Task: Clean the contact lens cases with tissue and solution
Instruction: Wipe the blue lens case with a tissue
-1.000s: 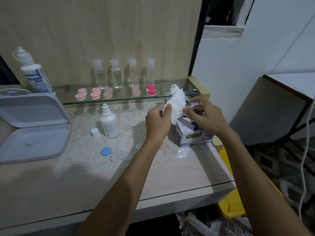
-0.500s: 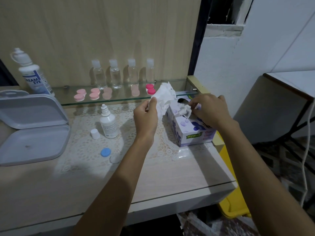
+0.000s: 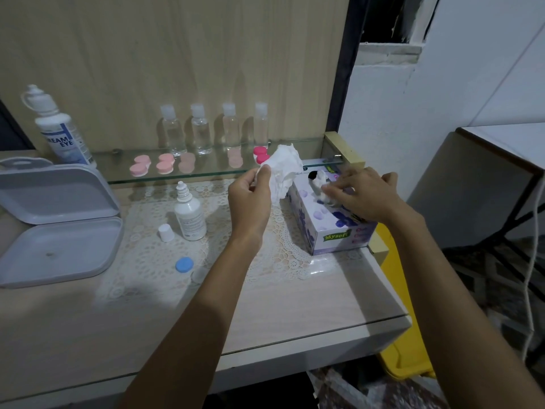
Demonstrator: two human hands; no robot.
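The left arm [image 3: 206,290] hides part of a clear lens case [image 3: 199,274] beside the blue cap [image 3: 184,264], while the left hand [image 3: 250,199] pinches a crumpled tissue [image 3: 284,169] and the right hand [image 3: 361,196] picks at tissue in the box [image 3: 333,228], near the small bottle [image 3: 188,214].

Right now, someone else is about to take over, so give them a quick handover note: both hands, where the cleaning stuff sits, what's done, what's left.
Left hand grips a crumpled tissue, lifted clear of the tissue box.
Right hand rests on the box top, fingers at the next tissue poking from the slot.
Small solution bottle stands uncapped on the lace mat, its cap beside it. Blue case lid lies nearer the front edge.
Pink cases sit in a row on the glass shelf.
Done: tissue pulled, bottle opened.
Left: wet the tissue and wipe the cases; no wiping visible yet.
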